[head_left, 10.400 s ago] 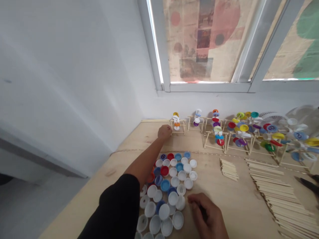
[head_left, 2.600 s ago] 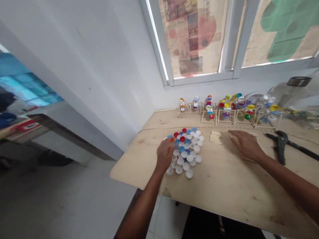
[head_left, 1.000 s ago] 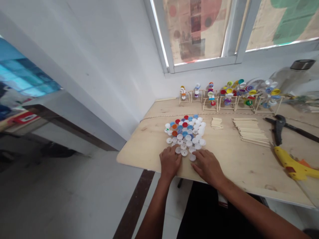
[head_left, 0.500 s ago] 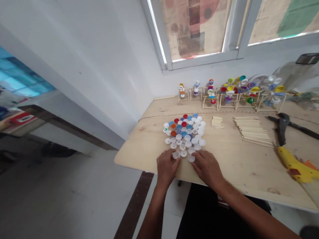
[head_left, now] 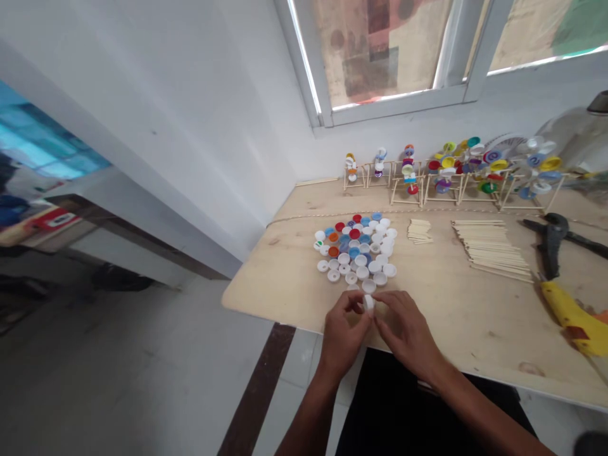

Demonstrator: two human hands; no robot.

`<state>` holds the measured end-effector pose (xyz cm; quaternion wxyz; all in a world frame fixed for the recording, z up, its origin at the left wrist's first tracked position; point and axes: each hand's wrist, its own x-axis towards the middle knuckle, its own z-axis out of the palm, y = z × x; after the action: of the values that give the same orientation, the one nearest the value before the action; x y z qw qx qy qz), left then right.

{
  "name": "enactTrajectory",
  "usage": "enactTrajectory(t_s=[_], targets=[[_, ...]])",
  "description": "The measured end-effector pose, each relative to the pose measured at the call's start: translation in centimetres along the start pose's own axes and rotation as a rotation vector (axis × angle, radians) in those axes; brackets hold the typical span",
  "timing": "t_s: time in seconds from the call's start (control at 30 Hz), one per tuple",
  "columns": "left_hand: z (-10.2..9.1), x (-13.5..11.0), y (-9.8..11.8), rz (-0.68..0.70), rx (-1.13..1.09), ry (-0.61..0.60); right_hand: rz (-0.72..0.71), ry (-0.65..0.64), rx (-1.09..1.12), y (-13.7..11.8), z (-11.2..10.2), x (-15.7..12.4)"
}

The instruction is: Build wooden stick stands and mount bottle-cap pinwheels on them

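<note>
A white bottle cap (head_left: 368, 303) is turned up on its edge between my two hands, just above the table's near side. My left hand (head_left: 342, 332) pinches it from the left with thumb and curled fingers. From the right, my right hand (head_left: 409, 332) has its forefinger and thumb against the cap. Right beyond my fingertips lies the near end of a loose cluster of bottle caps (head_left: 362, 272), mostly white with several blue, red and orange ones. Most lie hollow side up, and some white ones have a small hole in the middle.
Short sticks (head_left: 420, 231) and longer sticks (head_left: 494, 250) lie right of the caps. Farther right are black pliers-like tools (head_left: 551, 244) and a yellow glue gun (head_left: 577, 323). Stick frames with coloured cap wheels (head_left: 408, 171) line the wall. A twisted cord (head_left: 304, 218) crosses the wooden table (head_left: 266, 278).
My left hand has moved right with a white cap, and my hands now meet at it. The cap has tipped from lying flat onto its edge. The view has shifted slightly.
</note>
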<state>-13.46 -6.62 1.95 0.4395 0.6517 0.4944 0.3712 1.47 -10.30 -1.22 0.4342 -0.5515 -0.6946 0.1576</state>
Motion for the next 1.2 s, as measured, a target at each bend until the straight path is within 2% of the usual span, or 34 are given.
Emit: enactTrajectory(t_s=[0.17,0.27,0.37,0.43,0.5,0.57,0.63,0.73,0.87,1.03,1.2], targets=[[1.5,-0.6,0.5,-0.198,-0.565,-0.191,0.095,0.006,0.212,-1.2,-1.4,-0.9],[2.0,-0.7,0.9,-0.259,-0.709,-0.262,0.131,0.032,0.212,-1.2,-1.9,-0.9],[2.4,-0.9,1.0,-0.269,-0.711,-0.291,0.141,0.06,0.173,-0.9,-2.0,-1.0],[2.3,-0.8,0.8,-0.246,-0.598,-0.255,0.146,0.091,0.134,-0.5,-1.9,-1.1],[1.8,-0.2,0.2,-0.183,-0.379,-0.132,0.152,0.116,0.067,0.1,-1.8,-1.3],[0.8,0.8,-0.6,-0.072,-0.078,0.046,0.149,0.124,-0.031,0.9,-1.8,-1.3],[-0.4,2.2,-1.3,0.05,0.274,0.15,0.124,0.099,-0.148,1.7,-1.7,-1.1],[-1.9,4.2,-2.1,0.222,0.661,0.101,0.067,0.029,-0.297,2.4,-1.4,-0.8],[-2.8,6.0,-2.2,0.338,0.958,-0.068,0.015,-0.027,-0.395,2.6,-0.8,-0.3],[-2.8,7.0,-1.8,0.361,1.095,-0.184,-0.024,-0.045,-0.491,2.3,-0.1,0.4],[-3.4,7.6,-2.2,0.425,1.02,-0.201,-0.039,-0.057,-0.538,1.9,0.2,0.9]])
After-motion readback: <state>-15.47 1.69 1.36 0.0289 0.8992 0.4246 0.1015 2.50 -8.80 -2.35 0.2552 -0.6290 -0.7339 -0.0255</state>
